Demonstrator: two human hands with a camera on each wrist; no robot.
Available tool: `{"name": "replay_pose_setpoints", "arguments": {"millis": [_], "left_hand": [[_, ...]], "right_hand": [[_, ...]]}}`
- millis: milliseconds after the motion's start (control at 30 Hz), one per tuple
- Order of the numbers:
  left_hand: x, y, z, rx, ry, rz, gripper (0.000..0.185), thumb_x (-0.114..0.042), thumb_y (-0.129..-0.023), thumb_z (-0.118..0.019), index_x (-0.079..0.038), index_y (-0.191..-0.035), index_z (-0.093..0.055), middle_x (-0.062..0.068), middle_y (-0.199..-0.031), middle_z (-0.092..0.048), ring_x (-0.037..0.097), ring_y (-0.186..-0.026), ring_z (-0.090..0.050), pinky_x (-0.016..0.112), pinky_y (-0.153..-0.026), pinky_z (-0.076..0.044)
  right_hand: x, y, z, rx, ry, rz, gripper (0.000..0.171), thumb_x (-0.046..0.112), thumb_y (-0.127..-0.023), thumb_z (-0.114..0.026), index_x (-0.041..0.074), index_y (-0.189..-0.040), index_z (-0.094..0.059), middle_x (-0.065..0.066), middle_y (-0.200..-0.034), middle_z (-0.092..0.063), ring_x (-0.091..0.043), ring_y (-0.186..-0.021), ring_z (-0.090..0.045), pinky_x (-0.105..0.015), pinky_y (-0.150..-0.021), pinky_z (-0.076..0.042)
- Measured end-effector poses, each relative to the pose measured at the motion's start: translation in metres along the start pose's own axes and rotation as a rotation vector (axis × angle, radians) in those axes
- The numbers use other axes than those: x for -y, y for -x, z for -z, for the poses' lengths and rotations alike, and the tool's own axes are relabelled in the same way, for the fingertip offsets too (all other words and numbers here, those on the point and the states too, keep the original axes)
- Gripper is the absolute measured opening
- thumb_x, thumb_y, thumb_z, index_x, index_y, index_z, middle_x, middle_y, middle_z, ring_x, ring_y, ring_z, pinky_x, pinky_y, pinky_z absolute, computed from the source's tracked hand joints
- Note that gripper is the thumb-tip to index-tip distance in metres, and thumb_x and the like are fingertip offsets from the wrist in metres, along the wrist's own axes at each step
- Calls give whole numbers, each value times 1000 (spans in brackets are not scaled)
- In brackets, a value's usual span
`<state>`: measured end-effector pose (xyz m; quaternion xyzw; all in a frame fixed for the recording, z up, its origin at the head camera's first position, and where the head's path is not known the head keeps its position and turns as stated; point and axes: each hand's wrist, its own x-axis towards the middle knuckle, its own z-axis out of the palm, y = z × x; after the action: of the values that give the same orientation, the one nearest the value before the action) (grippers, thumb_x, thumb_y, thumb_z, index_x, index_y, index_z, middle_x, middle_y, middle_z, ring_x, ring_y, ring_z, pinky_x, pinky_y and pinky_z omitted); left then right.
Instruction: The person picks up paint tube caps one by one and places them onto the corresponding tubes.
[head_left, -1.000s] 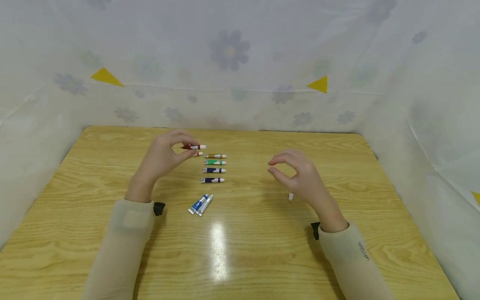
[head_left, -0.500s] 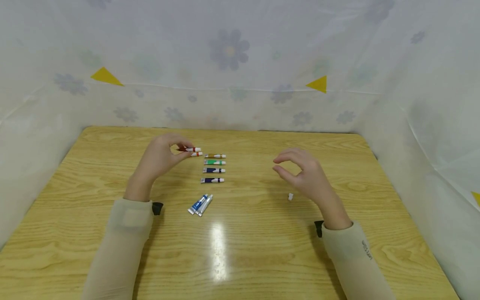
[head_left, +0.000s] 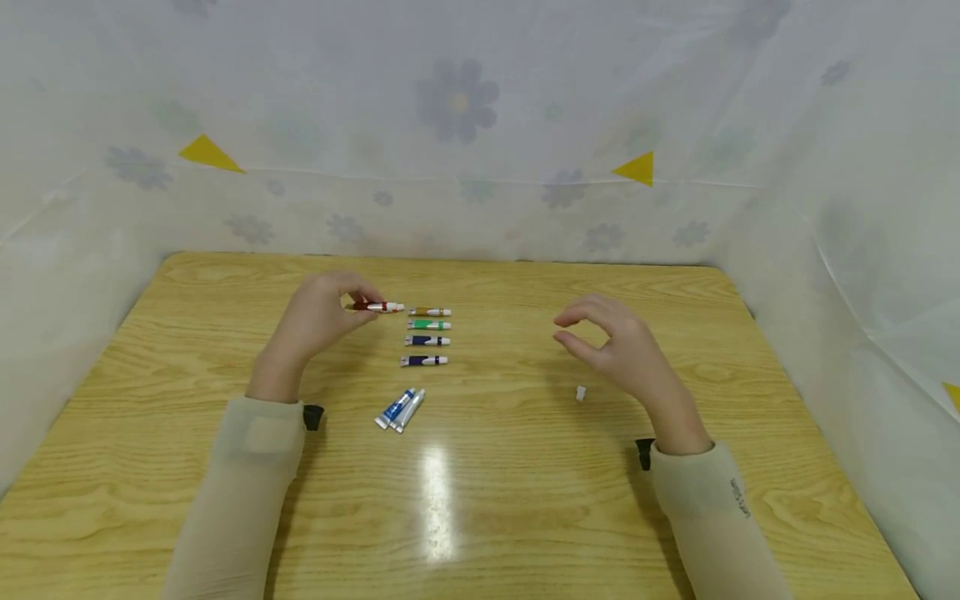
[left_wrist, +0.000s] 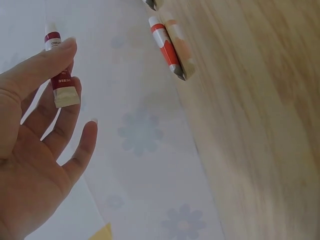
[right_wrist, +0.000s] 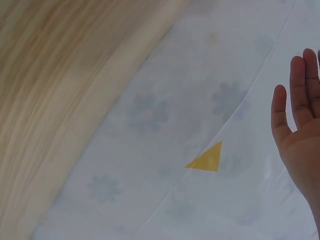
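Note:
My left hand (head_left: 311, 325) pinches a dark red paint tube (left_wrist: 62, 79) between thumb and fingers, its white cap pointing away from the palm. In the left wrist view an orange-red paint tube (left_wrist: 165, 46) lies on the table; the held tube overlaps it in the head view. Just right of them a column of capped tubes lies flat: ochre (head_left: 430, 312), green (head_left: 429, 325), and two dark blue-violet ones, the nearer tube (head_left: 424, 361) at the bottom. Over the right side of the table, my right hand (head_left: 618, 346) holds nothing, thumb and fingers apart in a curve.
A blue tube (head_left: 395, 408) and a silver-grey tube (head_left: 409, 411) lie crossed nearer the front. One small white piece (head_left: 581, 393) rests below the right hand. Pale flowered sheeting (head_left: 480, 208) with yellow triangles borders the wooden table (head_left: 525, 500).
My left hand has moved slightly left and brought the dark red tube lower, over the orange-red one. The right hand has drifted a little to the right, still holding nothing.

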<state>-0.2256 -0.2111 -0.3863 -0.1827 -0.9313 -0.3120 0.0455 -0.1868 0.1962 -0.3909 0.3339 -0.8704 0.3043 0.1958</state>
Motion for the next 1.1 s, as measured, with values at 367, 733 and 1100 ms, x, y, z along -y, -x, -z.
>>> {"name": "replay_pose_setpoints", "arguments": {"millis": [367,733,1100], "left_hand": [[5,-1,-1,72,13,49,14,-6,-91,-78,-10,-104,-79,11,-104,-75,29,-99,-66,49,-90,-53],[13,-1,-5,121,54,61,16,-4,-91,-78,-8,-106,-78,15,-108,-74,30,-102,-65,50,-92,-53],[13,-2,-8,170,62,89,17,-4,-91,-77,-7,-108,-77,16,-109,-73,30,-104,-65,51,-95,-53]], "right_hand": [[-2,4,8,182,0,-155,11,11,-91,-79,13,-101,-75,-1,-100,-73,-21,-95,-68,-43,-86,-57],[-4,7,13,444,-49,-425,17,15,-96,-74,11,-113,-74,-3,-108,-72,-23,-102,-66,-46,-90,-56],[-12,13,16,658,-88,-500,17,15,-97,-72,10,-114,-74,-4,-108,-73,-17,-97,-65,-40,-86,-56]]}}
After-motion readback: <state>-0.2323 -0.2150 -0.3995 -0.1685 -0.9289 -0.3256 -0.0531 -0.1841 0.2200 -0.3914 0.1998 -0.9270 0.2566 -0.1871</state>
